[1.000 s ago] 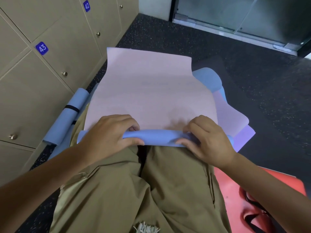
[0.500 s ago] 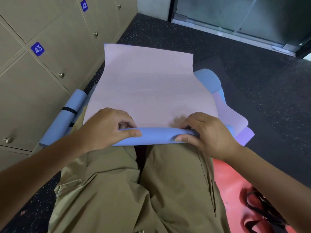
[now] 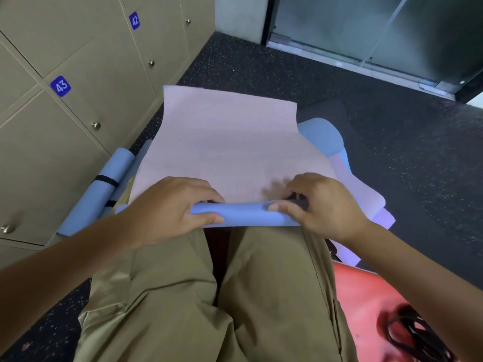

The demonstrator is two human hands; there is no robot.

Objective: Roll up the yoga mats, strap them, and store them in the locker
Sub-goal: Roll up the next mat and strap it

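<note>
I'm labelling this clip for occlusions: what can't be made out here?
Head view:
- Left hand's fingers: tucked behind the blue rolled edge of the pink mat.
- Blue strapped rolled mat: near end hidden by the forearm.
- Black straps on the red mat: blurred, cut by the frame edge.

Lockers (image 3: 78, 105) left; floor (image 3: 392, 152) right

We read two markings, both white numerals on blue plates fixed to beige locker doors. Plate "43" (image 3: 60, 86) sits at the left of the frame. Plate "42" (image 3: 134, 20) sits at the upper left.
</note>
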